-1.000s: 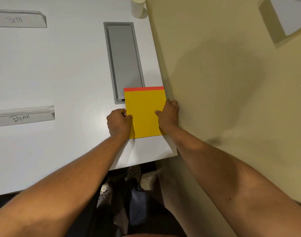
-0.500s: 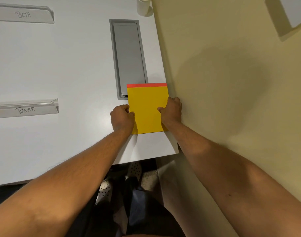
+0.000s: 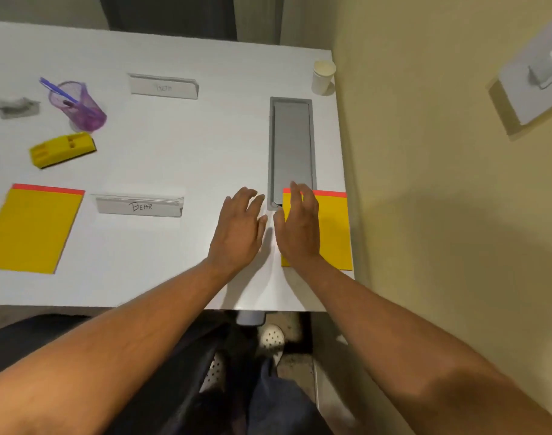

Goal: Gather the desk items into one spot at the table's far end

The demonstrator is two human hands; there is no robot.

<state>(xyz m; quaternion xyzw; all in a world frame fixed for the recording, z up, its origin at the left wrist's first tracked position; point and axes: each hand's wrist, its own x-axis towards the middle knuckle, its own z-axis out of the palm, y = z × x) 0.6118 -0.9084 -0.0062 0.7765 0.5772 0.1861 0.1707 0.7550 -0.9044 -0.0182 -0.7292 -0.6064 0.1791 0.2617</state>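
both hands off pad now: left hand [image 3: 237, 233] and right hand [image 3: 298, 227] spread, holding nothing. yellow notepad [image 3: 331, 227] lies flat under right hand at table [image 3: 174, 152] edge. likely placed; second notepad [image 3: 33, 229] far left of left hand, ungathered.

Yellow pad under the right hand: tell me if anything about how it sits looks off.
The yellow pad lies flat and square, but at the table edge beside the wall, its top-left corner overlapping the grey cable tray. The right hand hovers open over it.
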